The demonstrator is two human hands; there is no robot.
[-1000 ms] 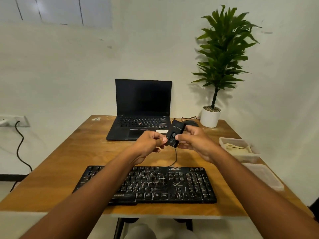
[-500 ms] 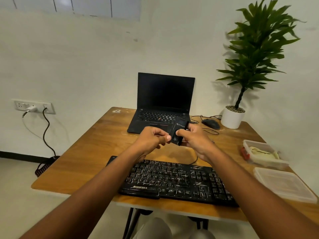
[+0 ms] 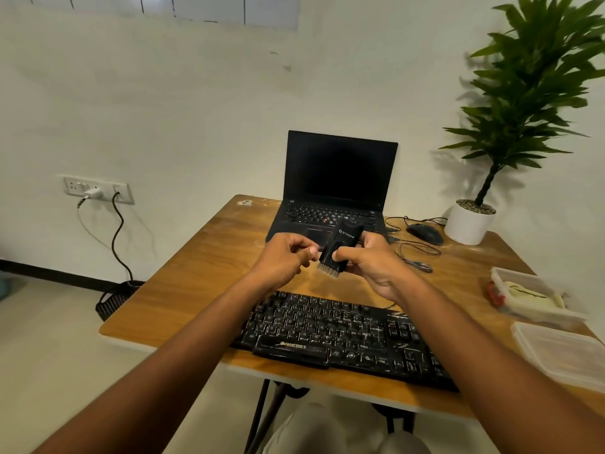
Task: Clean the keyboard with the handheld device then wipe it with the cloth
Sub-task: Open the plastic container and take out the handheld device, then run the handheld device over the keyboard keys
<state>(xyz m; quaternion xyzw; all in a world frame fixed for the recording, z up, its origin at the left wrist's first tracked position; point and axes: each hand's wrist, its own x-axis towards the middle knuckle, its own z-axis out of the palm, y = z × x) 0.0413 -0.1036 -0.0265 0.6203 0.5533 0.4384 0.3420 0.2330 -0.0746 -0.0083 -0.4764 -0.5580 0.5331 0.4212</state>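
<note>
Holding the black handheld device (image 3: pixel 340 249) above the wooden table (image 3: pixel 203 280), the right hand (image 3: pixel 373 268) grips its body with the thumb across the front and the fingers wrapped behind. A pale brush end points down and toward the near side, clear of the table surface. The left hand (image 3: pixel 284 257) sits just left of the device with its fingers curled; its fingertips are close to the device's lower left edge, and contact cannot be confirmed.

The black keyboard (image 3: pixel 343 335) lies flat on the near part of the table, below and nearer than both hands, its near edge close to the table's near edge. Bare wood shows to the keyboard's left and between the keyboard and the open laptop (image 3: pixel 334 191) at the far side.

To the right, an open plastic container (image 3: pixel 527 306) holds the pale cloth (image 3: pixel 530 294), with a flat lid (image 3: pixel 563 355) nearer. A mouse (image 3: pixel 424 232) with loose cable and a potted plant (image 3: pixel 471 221) occupy the far right corner.
</note>
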